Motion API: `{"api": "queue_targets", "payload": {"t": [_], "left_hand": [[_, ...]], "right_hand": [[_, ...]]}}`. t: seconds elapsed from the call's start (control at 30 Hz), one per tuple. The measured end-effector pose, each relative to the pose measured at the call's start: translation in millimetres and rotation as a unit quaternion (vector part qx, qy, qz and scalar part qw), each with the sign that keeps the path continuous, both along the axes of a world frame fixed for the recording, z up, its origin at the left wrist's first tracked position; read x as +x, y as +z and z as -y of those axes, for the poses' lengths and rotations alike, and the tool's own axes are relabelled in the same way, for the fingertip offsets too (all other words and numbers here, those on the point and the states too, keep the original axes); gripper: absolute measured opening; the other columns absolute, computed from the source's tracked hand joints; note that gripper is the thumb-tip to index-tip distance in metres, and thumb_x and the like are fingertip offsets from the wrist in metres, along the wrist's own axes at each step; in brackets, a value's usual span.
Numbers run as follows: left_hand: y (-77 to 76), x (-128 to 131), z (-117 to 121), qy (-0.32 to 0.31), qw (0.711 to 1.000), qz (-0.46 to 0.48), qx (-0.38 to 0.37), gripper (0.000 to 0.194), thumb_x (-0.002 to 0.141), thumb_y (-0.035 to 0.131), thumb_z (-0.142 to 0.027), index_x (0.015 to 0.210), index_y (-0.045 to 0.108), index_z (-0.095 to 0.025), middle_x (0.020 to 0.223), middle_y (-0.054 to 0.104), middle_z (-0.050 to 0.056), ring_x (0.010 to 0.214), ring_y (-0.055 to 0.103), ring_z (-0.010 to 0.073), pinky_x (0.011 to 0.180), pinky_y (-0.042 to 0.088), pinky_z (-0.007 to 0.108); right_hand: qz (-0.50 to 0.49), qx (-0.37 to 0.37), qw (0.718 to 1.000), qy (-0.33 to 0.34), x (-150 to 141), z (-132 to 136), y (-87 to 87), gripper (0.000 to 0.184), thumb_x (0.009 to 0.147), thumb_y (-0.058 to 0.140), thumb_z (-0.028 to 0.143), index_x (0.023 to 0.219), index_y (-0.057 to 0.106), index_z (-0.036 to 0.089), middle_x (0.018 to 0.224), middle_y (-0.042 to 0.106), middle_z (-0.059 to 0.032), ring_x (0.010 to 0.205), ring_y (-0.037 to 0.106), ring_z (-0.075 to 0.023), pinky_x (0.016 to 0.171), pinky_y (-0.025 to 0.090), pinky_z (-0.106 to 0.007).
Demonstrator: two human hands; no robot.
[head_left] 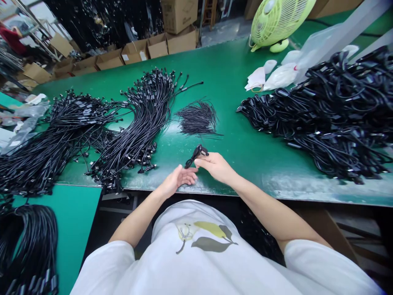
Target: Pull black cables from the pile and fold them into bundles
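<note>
We appear to be gathering a cable at the table (233, 78): at twelve o'clock, above the near edge, our right hand (217, 167) pinches a compact, looped black bundle (193, 157). Our left hand (176, 180) lies loosely uncurled at its seven o'clock, contact unclear; steadying the loops seems called for next.

A green table (233, 61) extends ahead of the right hand (216, 167). Past the table's far edge, to the hand's left, open cardboard boxes (135, 52) stand in a row; grey floor (226, 30) lies straight ahead. A yellow-green fan (276, 22) stands ahead and right. A pale sheen (285, 183) shows on the table right of the hand.
</note>
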State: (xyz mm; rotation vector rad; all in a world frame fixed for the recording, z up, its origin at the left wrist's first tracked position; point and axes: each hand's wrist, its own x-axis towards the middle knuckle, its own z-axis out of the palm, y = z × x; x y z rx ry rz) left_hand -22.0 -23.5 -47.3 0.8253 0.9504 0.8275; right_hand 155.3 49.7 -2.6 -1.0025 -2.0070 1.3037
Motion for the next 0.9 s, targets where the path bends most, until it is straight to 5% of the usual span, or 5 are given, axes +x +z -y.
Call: {"api": "queue_targets", "payload": {"t": [0.2, 0.4, 0.5, 0.67, 0.9], "left_hand": [[14.9, 1.8, -13.9, 0.037, 0.997, 0.054, -0.029, 0.046, 0.068, 0.079, -0.05, 0.095, 0.073, -0.013, 0.086, 0.071, 0.007, 0.088, 0.065, 0.0207, 0.087, 0.048, 0.035], [24.6, -2.0, -8.3, -0.01, 0.999, 0.023, 0.021, 0.056, 0.085, 0.06, -0.056, 0.126, 0.063, -0.018, 0.124, 0.066, 0.013, 0.114, 0.06, 0.0265, 0.099, 0.046, 0.04], [29.9, -5.6, -6.3, -0.063, 0.979, -0.113, 0.16, 0.054, 0.09, 0.055, -0.048, 0.137, 0.054, -0.021, 0.131, 0.063, 0.01, 0.123, 0.055, 0.026, 0.104, 0.043, 0.039], [34.7, -10.1, -8.1, -0.075, 0.878, -0.291, 0.372, 0.041, 0.096, 0.048, -0.039, 0.13, 0.06, -0.02, 0.131, 0.064, 0.009, 0.123, 0.058, 0.0223, 0.106, 0.043, 0.035], [24.5, -17.9, -13.0, -0.098, 0.632, -0.538, 0.549, 0.03, 0.097, 0.039, -0.02, 0.111, 0.066, -0.017, 0.095, 0.075, 0.009, 0.084, 0.068, 0.0187, 0.077, 0.05, 0.032]], "right_hand": [[-0.075, -0.094, 0.984, 0.128, -9.9, 14.6, 3.2, 0.037, 0.086, 0.049, 0.044, 0.062, 0.054, 0.017, 0.065, 0.057, -0.001, 0.064, 0.051, -0.0132, 0.066, 0.039, -0.026], [0.064, 0.01, 0.995, 0.074, -8.2, 21.5, -2.6, 0.026, 0.085, 0.05, 0.034, 0.07, 0.064, 0.018, 0.079, 0.067, -0.0049, 0.076, 0.056, -0.0167, 0.072, 0.038, -0.028], [-0.038, -0.142, 0.987, 0.07, -8.4, 26.2, -13.1, 0.032, 0.082, 0.055, 0.043, 0.065, 0.06, 0.017, 0.071, 0.062, -0.0043, 0.062, 0.049, -0.0122, 0.059, 0.034, -0.026], [-0.166, -0.364, 0.915, 0.05, -0.9, 24.5, -30.7, 0.039, 0.071, 0.068, 0.054, 0.069, 0.056, 0.016, 0.053, 0.04, 0.0055, 0.046, 0.02, -0.0053, 0.045, 0.017, -0.024], [-0.004, -0.132, 0.991, 0.013, 32.8, -0.9, -20.3, 0.042, 0.086, 0.05, 0.05, 0.109, 0.066, 0.019, 0.103, 0.068, -0.0083, 0.09, 0.06, -0.0191, 0.08, 0.046, -0.032]]}}
